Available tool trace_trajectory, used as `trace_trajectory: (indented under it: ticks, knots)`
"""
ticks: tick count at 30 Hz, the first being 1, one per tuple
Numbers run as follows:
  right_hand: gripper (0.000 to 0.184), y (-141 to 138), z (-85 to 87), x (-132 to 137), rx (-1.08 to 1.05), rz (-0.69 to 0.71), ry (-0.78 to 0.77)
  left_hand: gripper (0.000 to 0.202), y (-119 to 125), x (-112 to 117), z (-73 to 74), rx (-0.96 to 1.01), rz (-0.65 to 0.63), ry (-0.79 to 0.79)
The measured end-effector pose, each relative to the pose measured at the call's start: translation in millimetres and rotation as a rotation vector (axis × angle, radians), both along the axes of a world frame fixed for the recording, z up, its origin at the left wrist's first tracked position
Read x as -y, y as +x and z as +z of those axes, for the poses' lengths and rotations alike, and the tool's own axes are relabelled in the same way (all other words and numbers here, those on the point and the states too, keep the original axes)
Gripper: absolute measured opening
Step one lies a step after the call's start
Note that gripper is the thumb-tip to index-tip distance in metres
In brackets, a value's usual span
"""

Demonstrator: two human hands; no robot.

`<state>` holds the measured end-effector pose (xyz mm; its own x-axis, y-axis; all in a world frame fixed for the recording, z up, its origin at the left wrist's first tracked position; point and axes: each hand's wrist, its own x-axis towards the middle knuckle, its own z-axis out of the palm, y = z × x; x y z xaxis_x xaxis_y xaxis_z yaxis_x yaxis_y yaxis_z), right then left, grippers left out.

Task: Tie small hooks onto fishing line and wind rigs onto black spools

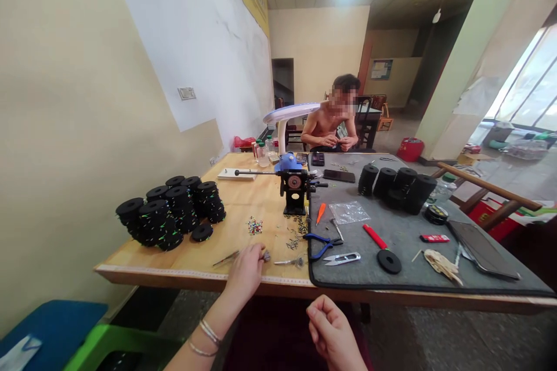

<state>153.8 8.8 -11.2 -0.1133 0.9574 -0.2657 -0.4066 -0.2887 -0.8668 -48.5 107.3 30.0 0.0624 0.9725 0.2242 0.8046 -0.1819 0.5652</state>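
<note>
My left hand (pixel 246 269) rests on the wooden table near its front edge, fingers curled down. A small grey metallic piece (pixel 267 256) shows at its fingertips, and thin tweezers (pixel 226 258) lie against its left side; what the fingers grip is hidden. In front of the table edge, my right hand (pixel 333 327) is closed with thumb and fingers pressed together, and I cannot make out anything in it. Just right of my left hand lies a slim metal tool (pixel 287 262). Small coloured beads (pixel 255 225) and scattered tiny metal parts (pixel 296 235) sit beyond.
Black foam spools (pixel 163 223) stand at left, more spools (pixel 394 185) at right. A hand-crank winder (pixel 294 191) stands mid-table before a lamp (pixel 289 113). Blue pliers (pixel 322 243), thread snips (pixel 343 258) and a red-handled tool (pixel 375 237) lie on the grey mat. Another person (pixel 333 124) sits opposite.
</note>
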Motion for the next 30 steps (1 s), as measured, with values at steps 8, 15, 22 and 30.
trace_trajectory:
  ticks: [8,15,22,30]
  knots:
    - [0.046,-4.9,1.8,5.3,0.047,0.027,0.019,0.018,6.5,58.2,0.6,0.875,-0.145,-0.519]
    - [0.043,-9.0,2.6,7.7,0.077,0.066,-0.004,0.025,41.2,103.0,-16.2,1.347,-0.150,-0.954]
    - [0.043,-8.1,-0.1,6.6,0.095,0.062,-0.027,0.021,47.6,102.5,-17.3,1.315,-0.191,-0.959]
    - [0.042,-8.4,-0.6,7.1,0.176,0.085,-0.019,0.026,49.4,104.8,-17.2,1.157,-0.242,-0.877]
